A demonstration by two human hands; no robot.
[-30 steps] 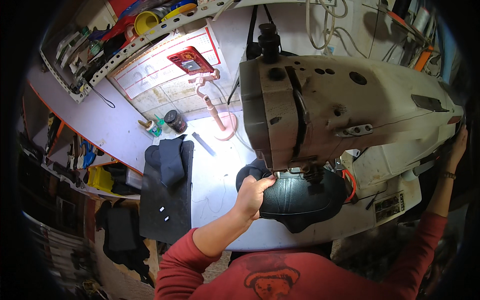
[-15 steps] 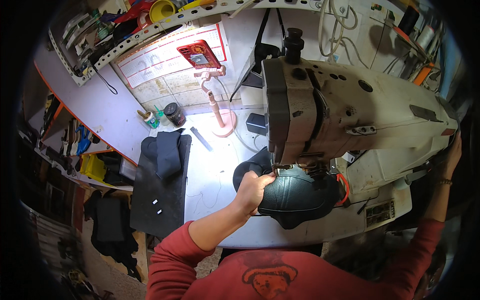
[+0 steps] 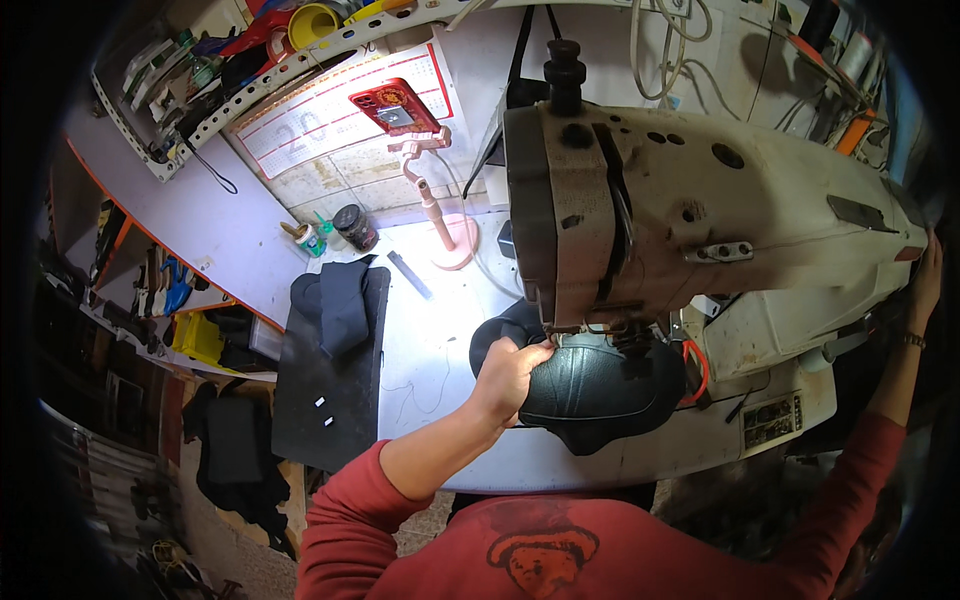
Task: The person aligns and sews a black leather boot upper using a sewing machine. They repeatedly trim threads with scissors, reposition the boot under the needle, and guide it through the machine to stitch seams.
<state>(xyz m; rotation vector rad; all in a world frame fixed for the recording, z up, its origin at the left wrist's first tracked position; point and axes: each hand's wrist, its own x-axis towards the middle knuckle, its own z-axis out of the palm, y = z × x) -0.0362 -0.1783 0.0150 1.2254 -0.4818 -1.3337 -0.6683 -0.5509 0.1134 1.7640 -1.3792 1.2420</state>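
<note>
Left hand [image 3: 512, 372] pinching the edge of a black leather piece [image 3: 590, 385], soft and floppy I judge, under my sewing machine [image 3: 690, 220] on the desk [image 3: 430, 340]; right hand [image 3: 925, 280] grips the machine's far end.

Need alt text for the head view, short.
A person's left hand holds a dark leather piece under the head of a worn white sewing machine; the right hand reaches its far end. Black pieces lie left on the table.
</note>
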